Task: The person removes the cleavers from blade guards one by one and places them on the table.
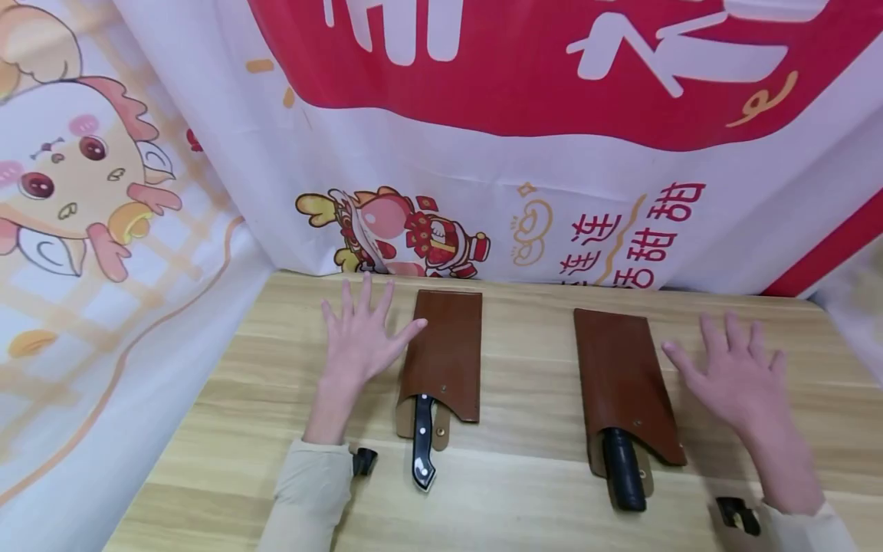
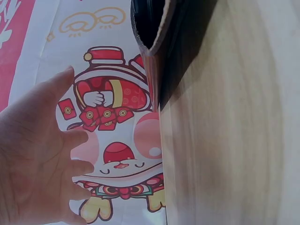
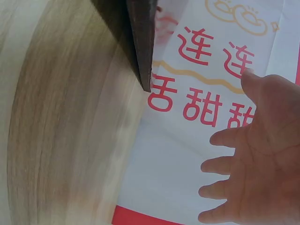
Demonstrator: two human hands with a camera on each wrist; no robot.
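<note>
Two brown leather knife sheaths lie on the wooden table. From the left sheath (image 1: 447, 345) sticks a black riveted knife handle (image 1: 423, 445), pointing toward the person. The right sheath (image 1: 621, 368) holds a knife with a plain black handle (image 1: 624, 471). Both blades are hidden inside. My left hand (image 1: 359, 337), fingers spread, is just left of the left sheath, its thumb near that sheath's edge. Just right of the right sheath is my right hand (image 1: 738, 376), also spread. Each wrist view shows an empty palm, with part of a sheath (image 3: 142, 42) beside it.
The light wood table (image 1: 524, 491) meets a white and red printed cloth (image 1: 483, 153) along its back edge. Another printed cloth (image 1: 172, 307) hangs on the left side. A black strap piece (image 1: 363, 461) sits at the left cuff, and a similar clip (image 1: 737, 515) at the right.
</note>
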